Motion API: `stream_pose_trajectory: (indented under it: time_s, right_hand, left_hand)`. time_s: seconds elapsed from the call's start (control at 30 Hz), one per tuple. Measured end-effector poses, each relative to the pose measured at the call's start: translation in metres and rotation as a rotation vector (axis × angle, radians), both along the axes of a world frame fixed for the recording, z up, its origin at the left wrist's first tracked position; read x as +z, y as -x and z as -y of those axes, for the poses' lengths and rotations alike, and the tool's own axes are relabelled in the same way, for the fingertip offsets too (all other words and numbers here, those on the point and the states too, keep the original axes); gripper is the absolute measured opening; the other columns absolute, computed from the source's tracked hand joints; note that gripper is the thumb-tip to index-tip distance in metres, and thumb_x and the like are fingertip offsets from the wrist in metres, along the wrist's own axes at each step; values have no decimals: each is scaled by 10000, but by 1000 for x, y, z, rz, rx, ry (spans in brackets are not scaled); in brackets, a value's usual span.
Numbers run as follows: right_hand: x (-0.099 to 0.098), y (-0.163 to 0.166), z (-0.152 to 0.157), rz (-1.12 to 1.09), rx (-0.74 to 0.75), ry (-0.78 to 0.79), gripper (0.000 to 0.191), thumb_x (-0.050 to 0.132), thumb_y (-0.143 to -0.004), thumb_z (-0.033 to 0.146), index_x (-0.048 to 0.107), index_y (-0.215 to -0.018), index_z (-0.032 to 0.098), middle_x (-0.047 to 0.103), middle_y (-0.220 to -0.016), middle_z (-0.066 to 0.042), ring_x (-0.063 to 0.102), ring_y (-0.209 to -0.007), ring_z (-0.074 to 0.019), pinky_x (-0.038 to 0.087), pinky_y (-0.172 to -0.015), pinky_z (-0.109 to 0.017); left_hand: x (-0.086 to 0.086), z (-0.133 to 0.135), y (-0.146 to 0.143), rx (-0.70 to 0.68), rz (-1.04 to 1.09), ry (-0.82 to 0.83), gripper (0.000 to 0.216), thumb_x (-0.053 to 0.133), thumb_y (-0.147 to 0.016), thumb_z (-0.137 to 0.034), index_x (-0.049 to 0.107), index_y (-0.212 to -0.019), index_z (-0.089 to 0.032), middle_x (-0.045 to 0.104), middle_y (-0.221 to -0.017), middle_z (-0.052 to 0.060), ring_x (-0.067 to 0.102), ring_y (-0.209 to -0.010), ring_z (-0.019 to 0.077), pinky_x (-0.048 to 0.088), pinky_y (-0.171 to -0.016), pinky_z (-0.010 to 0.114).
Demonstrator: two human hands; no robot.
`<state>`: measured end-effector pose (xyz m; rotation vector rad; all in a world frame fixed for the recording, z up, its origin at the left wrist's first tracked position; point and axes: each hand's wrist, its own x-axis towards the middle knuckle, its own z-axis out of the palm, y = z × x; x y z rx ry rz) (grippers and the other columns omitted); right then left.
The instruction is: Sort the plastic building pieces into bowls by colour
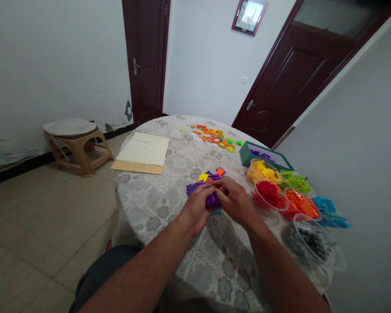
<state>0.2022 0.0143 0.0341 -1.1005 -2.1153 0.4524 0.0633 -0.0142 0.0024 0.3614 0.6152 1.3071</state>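
Observation:
A purple toothed building piece [212,200] is held between my two hands above the table. My left hand [198,204] is closed around its left side. My right hand [233,199] pinches at its upper right, where a bit of orange shows; the fingertips partly hide what they grip. Just beyond the hands are more joined pieces: a flat purple one [192,188], a yellow one [203,177] and an orange one [220,171]. Below the fingers a blue piece [217,211] peeks out.
On the right stand tubs of yellow [263,171], red [270,194], orange [301,204] and grey [314,241] pieces, blue pieces [330,211] and a green box [246,154]. Loose colourful pieces [211,135] lie at the back. Left are papers [145,148] and a stool [81,150].

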Motion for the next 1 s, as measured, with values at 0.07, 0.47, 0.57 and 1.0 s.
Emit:
stream_pose_trajectory:
  time_s: [0.07, 0.47, 0.57, 1.0]
  right_hand:
    - [-13, 3, -2, -66, -96, -54, 163, 632, -975, 277, 753, -1075, 234, 733, -1038, -67, 684, -955, -224, 526, -865, -363]
    - [-39, 19, -7, -247, -207, -173, 201, 556, -1015, 268, 738, -1095, 241, 734, -1062, -67, 678, -1025, -231, 529, -948, -391]
    - [-41, 18, -6, -379, -249, -98, 201, 560, -1028, 296, 720, -1138, 246, 739, -1090, -52, 692, -1037, -216, 539, -949, -373]
    - [-42, 19, 5, -454, -134, -227, 231, 614, -975, 211, 736, -1157, 286, 707, -1177, -74, 655, -1160, -237, 513, -1075, -433]
  left_hand:
    - [-2, 1, -2, 14, -16, 9, 269, 702, -800, -166, 699, -1069, -170, 767, -1045, 90, 727, -926, 217, 628, -773, 363]
    - [2, 3, -13, 137, -66, -28, 358, 796, -792, -204, 684, -1131, -187, 752, -1081, 67, 725, -1025, 195, 591, -899, 307]
    - [2, 1, -13, 156, -72, -13, 379, 786, -789, -151, 663, -1145, -196, 753, -1074, 67, 736, -991, 187, 606, -885, 314]
    - [7, -6, -7, 174, -165, -6, 513, 860, -752, -180, 643, -1216, -195, 780, -1083, 77, 763, -968, 193, 613, -842, 274]
